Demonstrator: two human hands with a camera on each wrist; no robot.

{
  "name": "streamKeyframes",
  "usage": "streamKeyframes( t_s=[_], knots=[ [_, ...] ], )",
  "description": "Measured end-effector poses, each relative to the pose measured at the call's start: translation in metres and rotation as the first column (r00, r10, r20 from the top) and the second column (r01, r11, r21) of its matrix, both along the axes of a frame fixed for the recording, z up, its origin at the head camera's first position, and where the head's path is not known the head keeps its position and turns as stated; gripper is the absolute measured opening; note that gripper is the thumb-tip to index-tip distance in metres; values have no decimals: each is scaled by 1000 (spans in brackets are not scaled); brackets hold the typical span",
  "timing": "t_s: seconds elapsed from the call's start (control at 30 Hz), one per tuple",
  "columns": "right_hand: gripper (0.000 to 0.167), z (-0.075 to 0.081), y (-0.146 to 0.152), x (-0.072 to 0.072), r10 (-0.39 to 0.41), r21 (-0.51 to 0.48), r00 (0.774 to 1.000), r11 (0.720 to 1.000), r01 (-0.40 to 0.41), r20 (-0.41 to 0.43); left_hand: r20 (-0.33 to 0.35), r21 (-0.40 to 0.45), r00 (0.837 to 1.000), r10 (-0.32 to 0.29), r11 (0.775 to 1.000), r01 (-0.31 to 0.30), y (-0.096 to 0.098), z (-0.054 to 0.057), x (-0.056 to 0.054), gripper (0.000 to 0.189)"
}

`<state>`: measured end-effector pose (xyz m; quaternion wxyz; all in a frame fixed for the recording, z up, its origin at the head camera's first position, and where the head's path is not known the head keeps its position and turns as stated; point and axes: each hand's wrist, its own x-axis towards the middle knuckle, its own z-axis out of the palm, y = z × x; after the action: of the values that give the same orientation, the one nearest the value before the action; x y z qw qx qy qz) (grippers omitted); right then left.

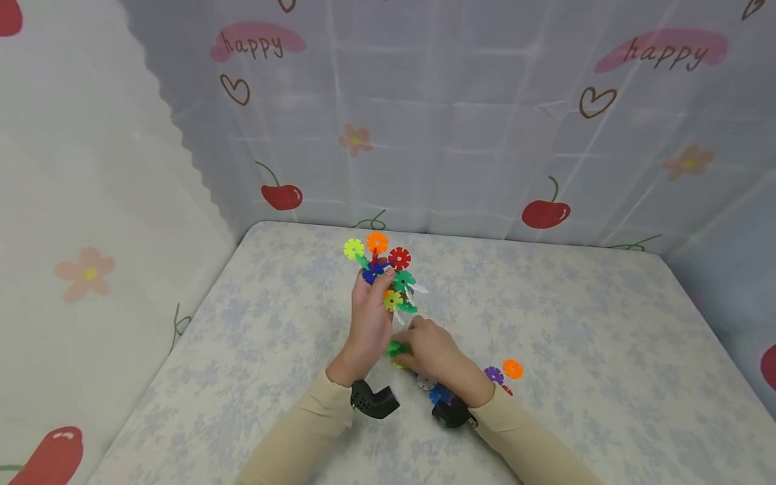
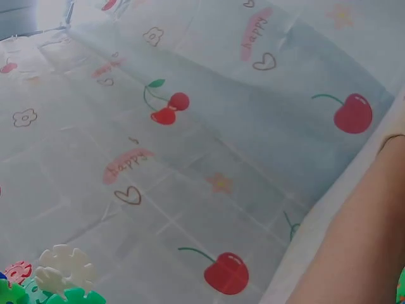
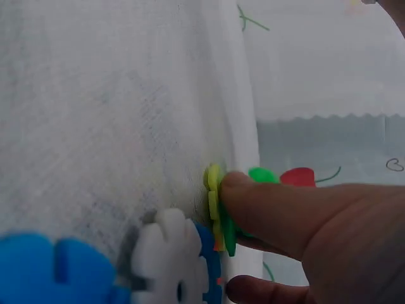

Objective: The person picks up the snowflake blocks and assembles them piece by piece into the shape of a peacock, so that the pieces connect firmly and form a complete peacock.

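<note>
My left hand point(image 1: 368, 320) grips a cluster of joined snowflake building discs point(image 1: 403, 281) above the table, with yellow, orange, red, blue, green and white pieces fanning out. Part of that cluster, including a white disc point(image 2: 68, 266), shows low in the left wrist view. Below and to the right of it, my right hand point(image 1: 438, 350) pinches a green snowflake disc point(image 1: 395, 348) between thumb and fingers. Seen from the right wrist, a yellow disc point(image 3: 213, 196) lies against the green one, beside a white disc point(image 3: 168, 250) and a large blue disc point(image 3: 54, 269).
Loose discs lie on the cloth-covered table point(image 1: 582, 337) around my right wrist: a purple disc point(image 1: 494, 374), an orange disc point(image 1: 512, 368) and a blue disc point(image 1: 441, 394). A printed curtain point(image 1: 424, 135) stands along the table's back edge.
</note>
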<state>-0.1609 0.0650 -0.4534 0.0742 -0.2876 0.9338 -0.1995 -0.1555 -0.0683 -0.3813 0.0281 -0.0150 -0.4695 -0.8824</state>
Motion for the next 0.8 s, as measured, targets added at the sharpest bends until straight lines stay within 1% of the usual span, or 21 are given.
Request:
streamKeyframes(
  t_s=[0.03, 0.1, 0.17, 0.3, 0.37, 0.43, 0.5, 0.53, 0.6, 0.63, 0.67, 0.7, 0.73, 0.8],
  knots=[
    [30, -2, 0, 0, 5, -8, 1000, 1000, -5, -4, 0, 1, 1000, -3, 1000, 3, 0, 0, 0, 18],
    [24, -1, 3, -2, -1, -44, 1000, 999, 1, 18, 8, -2, 1000, -7, 1000, 7, 1, 1, 0, 19],
    [22, 1, 7, -5, 0, -73, 997, 997, 6, 79, 18, -7, 1000, -10, 1000, 10, 1, 1, 1, 19],
    [17, 4, 19, -13, 10, -106, 978, 994, 13, 207, 29, -15, 999, -14, 1000, 15, 2, 1, 0, 16],
    [19, 8, 26, -17, 25, -119, 961, 993, 8, 275, 30, -20, 999, -20, 1000, 21, 2, 0, 0, 16],
    [18, 15, 36, -21, 46, -160, 958, 987, 0, 284, 35, -33, 999, -22, 999, 23, 2, 0, -1, 17],
    [16, 27, 47, -22, 27, -236, 967, 971, 34, 253, 39, -78, 999, -21, 997, 24, 2, -2, -2, 20],
    [14, 34, 53, -22, -2, -290, 974, 955, 69, 227, 42, -110, 999, -21, 994, 26, 2, -2, -2, 21],
    [13, 48, 61, -19, -72, -402, 989, 908, 118, 127, 42, -179, 999, -26, 983, 34, 2, -2, -2, 25],
    [13, 54, 64, -17, -112, -454, 990, 880, 137, 83, 43, -214, 999, -31, 976, 39, 2, -2, -2, 27],
    [14, 61, 66, -14, -138, -499, 990, 856, 138, 37, 37, -248, 999, -38, 968, 46, 3, -3, -2, 28],
    [14, 66, 67, -11, -155, -529, 988, 839, 127, -9, 32, -275, 998, -46, 960, 53, 3, -3, -2, 30],
    [15, 70, 67, -8, -162, -546, 985, 831, 107, -53, 31, -295, 998, -54, 954, 61, 3, -2, -1, 31],
    [14, 75, 65, -4, -157, -559, 978, 828, 55, -136, 21, -317, 998, -59, 947, 63, 4, -2, -1, 34]
  ],
)
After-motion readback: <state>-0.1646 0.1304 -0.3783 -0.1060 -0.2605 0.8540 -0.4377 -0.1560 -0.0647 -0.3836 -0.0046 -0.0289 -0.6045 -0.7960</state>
